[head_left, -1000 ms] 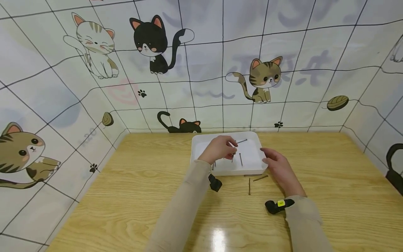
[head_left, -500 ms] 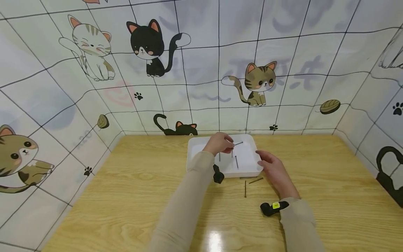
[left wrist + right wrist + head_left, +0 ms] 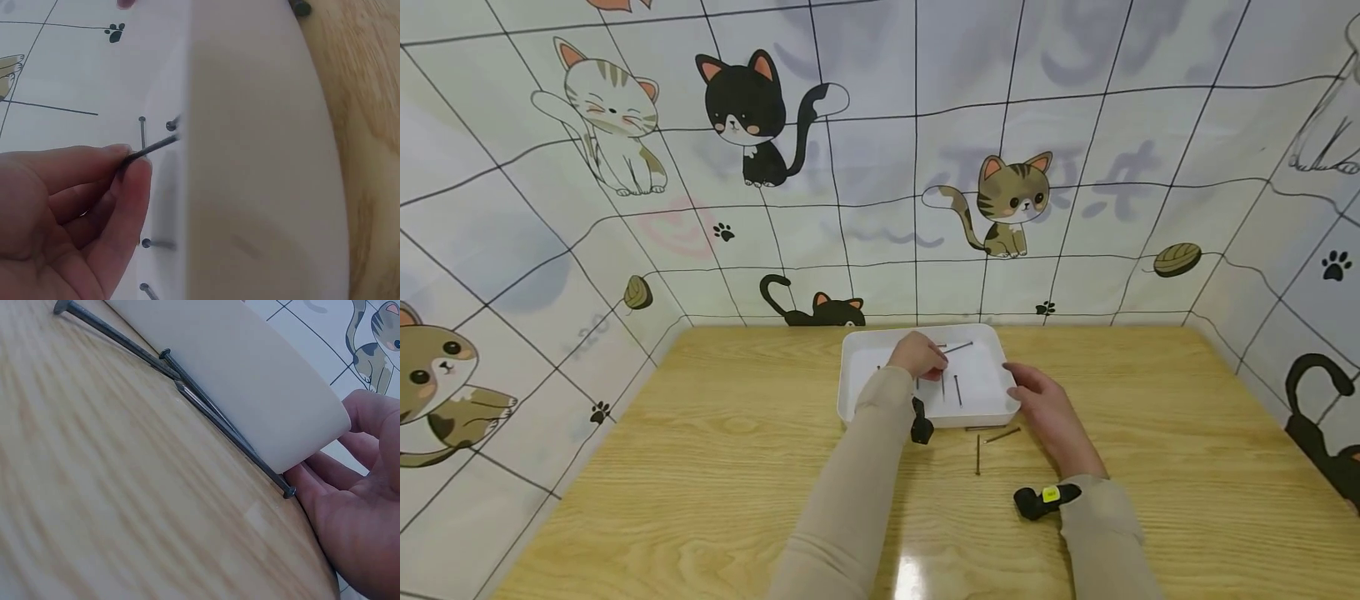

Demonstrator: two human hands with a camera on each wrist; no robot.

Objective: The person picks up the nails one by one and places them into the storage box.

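Note:
My left hand (image 3: 916, 354) reaches over the white tray (image 3: 970, 422) and pinches a dark nail (image 3: 153, 149) between thumb and fingertip, as the left wrist view shows. The nail's free end points toward the tray's near wall. Other nails lie on the tray floor around that hand, among them a nail (image 3: 957, 390) to its right and a nail (image 3: 161, 244) on its left. At the tray's right end my right hand (image 3: 1052, 412) grips the corner, thumb at the rim and fingers curled low along the side (image 3: 306, 412).
Three nails lie on the wooden table (image 3: 737, 467) just in front of the tray: one upright in view (image 3: 977, 455), one slanted nail (image 3: 1002, 434), and one nail along the wall (image 3: 212, 403). A cat-print wall covering (image 3: 887, 192) stands close behind.
My left hand has come down and slightly nearer within the tray, still pinching the nail. My right hand keeps its place at the tray's right end. The head view has shifted a little.

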